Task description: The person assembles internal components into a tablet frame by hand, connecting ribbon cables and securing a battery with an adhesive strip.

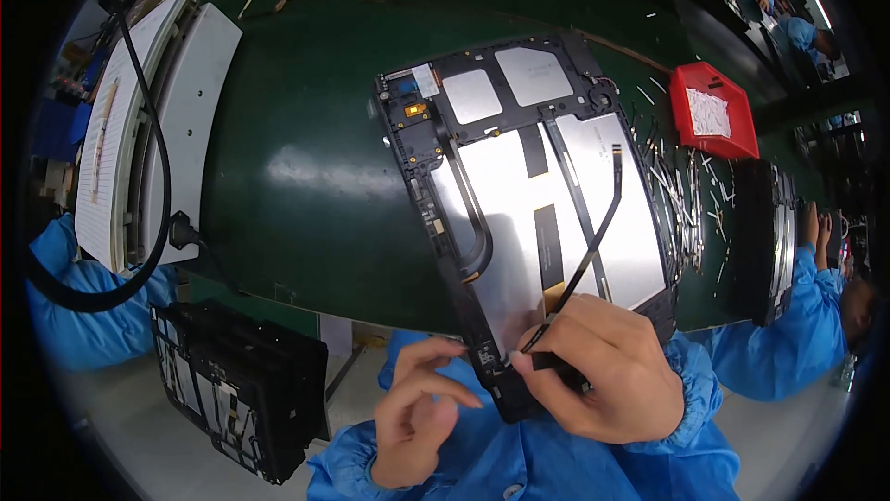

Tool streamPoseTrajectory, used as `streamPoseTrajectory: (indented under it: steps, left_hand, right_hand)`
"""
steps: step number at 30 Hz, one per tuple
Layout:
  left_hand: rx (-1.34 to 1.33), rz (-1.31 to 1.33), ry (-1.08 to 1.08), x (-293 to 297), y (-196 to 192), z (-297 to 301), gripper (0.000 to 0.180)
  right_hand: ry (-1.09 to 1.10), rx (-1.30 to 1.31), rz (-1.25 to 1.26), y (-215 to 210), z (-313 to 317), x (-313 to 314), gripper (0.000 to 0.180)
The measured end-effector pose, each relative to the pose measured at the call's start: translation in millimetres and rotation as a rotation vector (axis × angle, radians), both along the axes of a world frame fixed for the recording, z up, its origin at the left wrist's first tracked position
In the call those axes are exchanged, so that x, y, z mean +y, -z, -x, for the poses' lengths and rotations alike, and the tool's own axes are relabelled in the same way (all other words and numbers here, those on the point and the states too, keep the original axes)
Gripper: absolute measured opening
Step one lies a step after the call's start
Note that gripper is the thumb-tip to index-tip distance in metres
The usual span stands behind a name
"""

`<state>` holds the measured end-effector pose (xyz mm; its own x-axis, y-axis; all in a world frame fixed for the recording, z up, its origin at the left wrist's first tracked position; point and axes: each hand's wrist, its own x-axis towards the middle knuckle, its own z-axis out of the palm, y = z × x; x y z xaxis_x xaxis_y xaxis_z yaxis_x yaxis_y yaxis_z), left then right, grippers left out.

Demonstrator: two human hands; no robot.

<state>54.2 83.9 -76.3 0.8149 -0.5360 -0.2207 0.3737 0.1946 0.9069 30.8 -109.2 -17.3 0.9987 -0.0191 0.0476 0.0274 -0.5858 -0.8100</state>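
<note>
An opened tablet-like device (505, 223) with silver battery panels and a black frame lies slanted, its near end overhanging the table edge toward me. My right hand (607, 367) is closed over its near part, pinching the near end of a thin black ribbon cable (591, 255). The cable's far end, with a small connector, rises over the silver panels. Something black shows under the right fingers; its kind is hidden. Beside the near left corner, my left hand (422, 408) is empty, its fingers loosely bent and apart.
A red bin (714, 112) of white strips stands at the right, with loose strips and cables (681, 204) scattered nearby. More black units are stacked at right (769, 241) and lower left (241, 390). A black power cord (158, 130) loops at left. Co-workers sit on both sides.
</note>
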Motion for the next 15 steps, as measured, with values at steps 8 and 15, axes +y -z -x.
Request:
streamPoseTrajectory:
  steps: [8,15]
  left_hand:
    - [-0.247,-0.108,-0.097,-22.6,2.9,-15.0,0.019]
    - [-0.229,-0.044,-0.049,-24.7,8.0,-22.4,0.023]
  right_hand:
    - [0.032,0.051,0.07,-1.8,-0.9,0.9,0.016]
    - [0.008,0.059,0.103,-2.9,-2.6,1.0,0.015]
